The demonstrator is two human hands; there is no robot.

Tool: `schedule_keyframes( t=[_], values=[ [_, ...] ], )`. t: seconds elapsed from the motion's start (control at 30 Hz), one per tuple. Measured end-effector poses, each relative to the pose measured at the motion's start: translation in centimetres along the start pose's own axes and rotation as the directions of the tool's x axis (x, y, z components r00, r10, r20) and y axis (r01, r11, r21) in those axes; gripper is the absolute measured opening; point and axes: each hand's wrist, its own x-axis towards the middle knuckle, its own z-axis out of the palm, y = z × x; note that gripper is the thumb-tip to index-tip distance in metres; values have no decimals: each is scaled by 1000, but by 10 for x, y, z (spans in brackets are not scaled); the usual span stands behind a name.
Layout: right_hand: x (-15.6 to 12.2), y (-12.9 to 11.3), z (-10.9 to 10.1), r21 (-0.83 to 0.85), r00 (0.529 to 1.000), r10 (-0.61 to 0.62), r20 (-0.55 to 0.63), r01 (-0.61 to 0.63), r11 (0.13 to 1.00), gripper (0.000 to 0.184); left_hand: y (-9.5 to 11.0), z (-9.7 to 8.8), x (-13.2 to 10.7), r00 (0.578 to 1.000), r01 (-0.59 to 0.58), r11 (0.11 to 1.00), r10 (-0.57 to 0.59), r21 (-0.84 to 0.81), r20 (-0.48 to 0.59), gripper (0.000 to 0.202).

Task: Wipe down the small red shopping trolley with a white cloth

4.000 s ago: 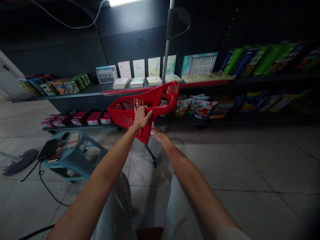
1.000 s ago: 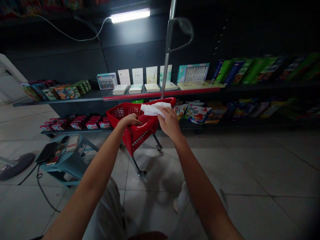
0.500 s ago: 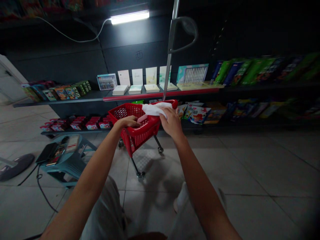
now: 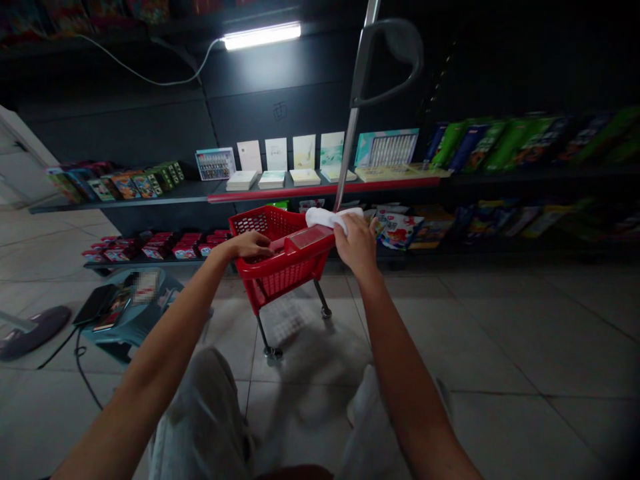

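Observation:
In front of me stands a small red shopping cart [image 4: 281, 270] with a perforated plastic basket, dark legs and casters. My left hand [image 4: 250, 245] grips its near rim on the left side, fingers curled over the edge toward the inside. With my right hand [image 4: 357, 243] I hold a crumpled white cloth [image 4: 325, 217] against the right end of the cart's rim. Part of the cloth is hidden under my fingers. From behind the cloth rises a metal pole [image 4: 350, 140] with a dark loop grip [image 4: 393, 97]; its lower end is out of sight.
Behind the cart runs a dark shelf with booklets [image 4: 304, 177], a boxed set [image 4: 387, 148] and snack bags [image 4: 397, 230]. At the left, a blue-grey stool [image 4: 125, 333] carries dark devices and a cable. A lamp tube [image 4: 263, 35] shines above. My knees are close below.
The cart has turned, and its pole has shifted right. My right hand and the cloth have moved right along the rim. My left hand has stayed almost in place on the cart.

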Motion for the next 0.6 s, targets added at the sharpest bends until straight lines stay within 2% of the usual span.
schedule_keyframes(
  t=[0.07,0.17,0.23,0.33,0.4,0.5,0.6],
  values=[
    [-1,-4,-1,-17,999,-33,-6,33,999,33,6,-4,-7,987,-47,995,34,-83,-156,48],
    [-3,-10,-4,-18,997,-74,-8,74,997,30,35,-4,-24,928,-110,984,52,-139,-368,58],
    [-5,-12,-5,-16,996,-82,-18,82,996,29,64,6,-35,916,-60,996,27,-68,-401,57],
    [-7,-13,-7,-27,997,-70,-35,69,997,28,104,33,-47,895,211,973,-155,91,-418,59],
    [-7,-13,-9,-35,997,-66,-35,65,997,28,121,52,-50,863,301,935,-183,187,-471,64],
    [-6,-16,-17,-40,998,-65,-7,65,997,30,126,67,-50,839,323,904,-136,281,-527,67],
    [-4,-24,-30,-18,998,-46,36,47,999,32,119,67,-53,844,316,888,-102,334,-527,68]
  ],
)
